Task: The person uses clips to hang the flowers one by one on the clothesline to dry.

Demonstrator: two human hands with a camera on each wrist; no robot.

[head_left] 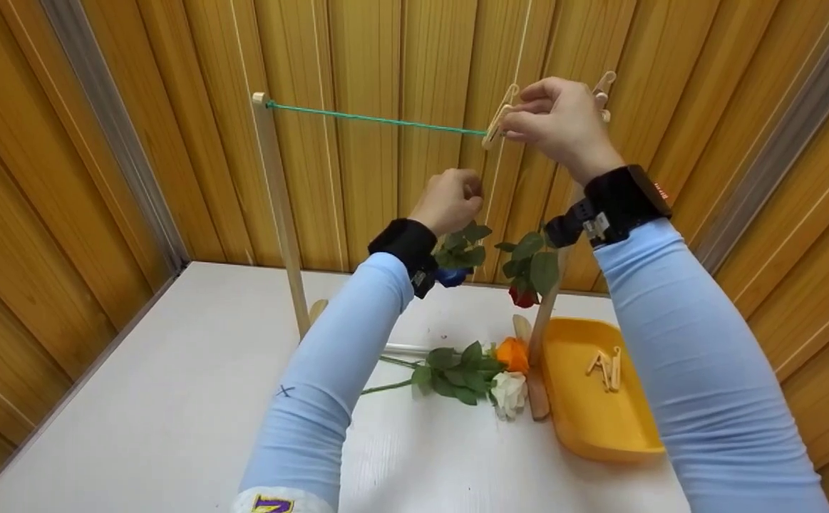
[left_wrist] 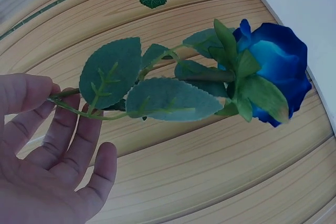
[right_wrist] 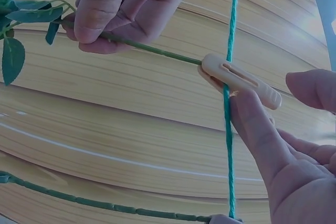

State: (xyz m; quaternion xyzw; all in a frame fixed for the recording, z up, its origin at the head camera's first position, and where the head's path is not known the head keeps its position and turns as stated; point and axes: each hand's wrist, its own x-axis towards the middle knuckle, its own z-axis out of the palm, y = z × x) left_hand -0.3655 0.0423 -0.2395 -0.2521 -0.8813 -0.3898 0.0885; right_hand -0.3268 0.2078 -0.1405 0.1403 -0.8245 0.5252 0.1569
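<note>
1. Blue rose: artificial, deep blue petals paling to cyan at the centre, green sepals and serrated leaves. It hangs head down in the head view; its thin green stem runs up to the line.
2. Clothespin: cream, elongated, with a slot along its side. It sits across the cord with the stem end meeting its jaws.
3. Green cord: thin, twisted, taut, strung level from the top of a pale wooden post.
4. Left hand pinches the stem below the cord.
5. Right hand holds the clothespin between thumb and fingers at the cord.
</note>
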